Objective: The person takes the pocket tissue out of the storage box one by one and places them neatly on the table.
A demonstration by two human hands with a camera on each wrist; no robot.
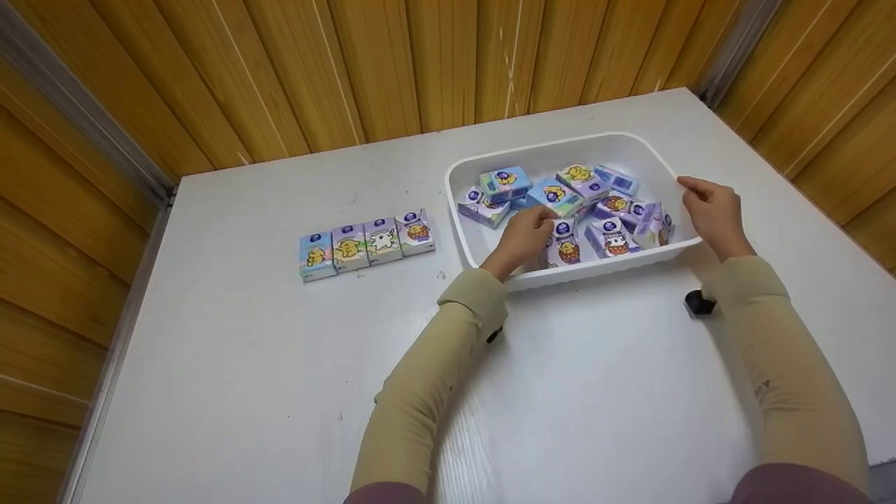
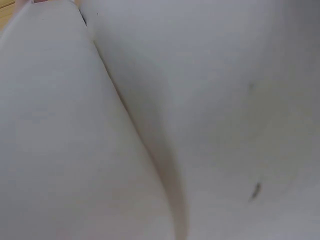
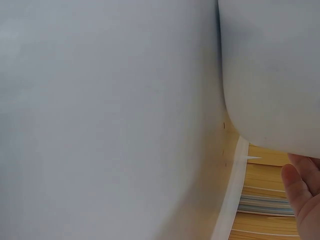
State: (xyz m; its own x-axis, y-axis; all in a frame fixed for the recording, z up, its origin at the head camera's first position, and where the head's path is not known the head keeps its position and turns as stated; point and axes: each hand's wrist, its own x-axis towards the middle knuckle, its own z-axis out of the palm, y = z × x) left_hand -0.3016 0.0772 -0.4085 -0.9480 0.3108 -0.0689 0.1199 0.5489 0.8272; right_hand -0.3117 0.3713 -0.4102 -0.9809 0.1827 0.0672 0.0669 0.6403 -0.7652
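A white plastic tray [image 1: 483, 150] holds several small cartoon-printed tissue packs, piled loosely in blue, purple and white. My left hand [image 1: 521, 238] reaches over the tray's near wall, its curled fingers pinching the upper left corner of a tissue pack [image 1: 565, 246] printed with a balloon basket. At the tray's right rim, my right hand [image 1: 714, 213] grips the edge between thumb and fingers. The right wrist view shows the fingers [image 3: 297, 187] at the tray's edge. Mostly the tray's outer wall [image 2: 75, 125] fills the left wrist view, where the left hand's grip is hidden.
Left of the tray, several tissue packs [image 1: 348, 248] lie side by side in a row on the white table [image 1: 231, 364]. Black wrist-worn pieces [image 1: 700, 303] show under the sleeves. Wood-patterned walls [image 1: 378, 70] stand behind and beside the table.
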